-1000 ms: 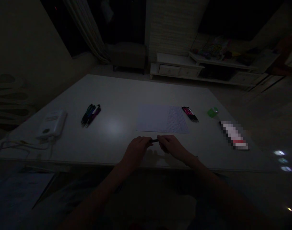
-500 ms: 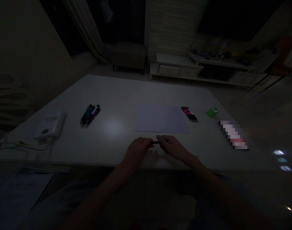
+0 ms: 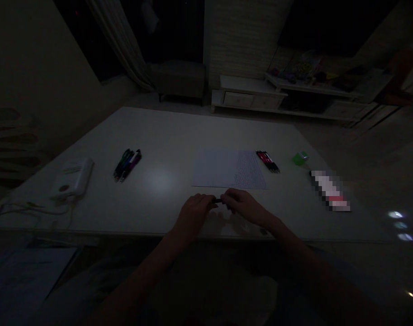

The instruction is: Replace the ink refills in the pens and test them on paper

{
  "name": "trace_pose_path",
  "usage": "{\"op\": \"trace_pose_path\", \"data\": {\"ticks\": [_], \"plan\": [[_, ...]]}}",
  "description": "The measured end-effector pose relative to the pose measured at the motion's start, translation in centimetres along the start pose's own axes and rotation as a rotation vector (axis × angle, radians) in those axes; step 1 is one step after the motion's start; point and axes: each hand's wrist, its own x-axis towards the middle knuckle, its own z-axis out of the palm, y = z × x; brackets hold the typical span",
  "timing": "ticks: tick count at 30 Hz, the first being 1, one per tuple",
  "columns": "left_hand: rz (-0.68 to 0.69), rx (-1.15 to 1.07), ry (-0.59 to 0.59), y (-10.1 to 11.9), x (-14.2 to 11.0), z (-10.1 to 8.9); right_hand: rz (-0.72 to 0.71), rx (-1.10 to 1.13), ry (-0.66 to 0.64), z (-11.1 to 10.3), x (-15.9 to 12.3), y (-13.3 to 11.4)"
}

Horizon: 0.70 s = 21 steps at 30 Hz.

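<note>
In dim light, a person's left hand [image 3: 193, 212] and right hand [image 3: 244, 206] grip a slim dark object [image 3: 218, 200] over a white tabletop [image 3: 179, 129], near a sheet of paper [image 3: 216, 168] flanked by a pen bundle [image 3: 127, 165] and pen row [image 3: 268, 161]

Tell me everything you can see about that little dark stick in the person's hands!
The dark stick looks thin, straight and pen-like; in this dim light its material is unclear. It points sideways over the white table, nearer the person than the paper. The left hand and right hand grip its two ends, hiding them.
</note>
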Motion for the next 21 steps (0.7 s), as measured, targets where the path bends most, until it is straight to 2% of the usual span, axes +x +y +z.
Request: {"op": "trace_pose_path", "data": {"ticks": [2,5,9,15,17,19,21], "plan": [[-0.001,-0.005,0.011,0.0,0.0,0.0,0.006,0.04,-0.018,0.0,0.0,0.1],[0.016,0.012,0.008,0.0,0.1,0.0,0.088,0.111,-0.047,0.2,0.0,0.4],[0.003,0.013,0.036,-0.1,0.1,0.0,0.033,0.085,-0.035,0.0,0.2,0.6],[-0.027,-0.054,0.057,0.0,0.2,-0.1,0.057,0.133,-0.07,-0.1,0.2,0.6],[-0.126,-0.161,0.056,0.2,0.4,-0.3,0.036,0.154,-0.085,-0.3,0.1,0.5],[-0.329,-0.382,0.084,0.5,0.9,-0.8,-0.005,0.159,-0.095,-0.5,-0.1,0.4],[-0.564,-0.703,0.152,0.9,1.6,-1.3,-0.087,0.09,-0.071,-0.4,-0.5,0.2]]}}
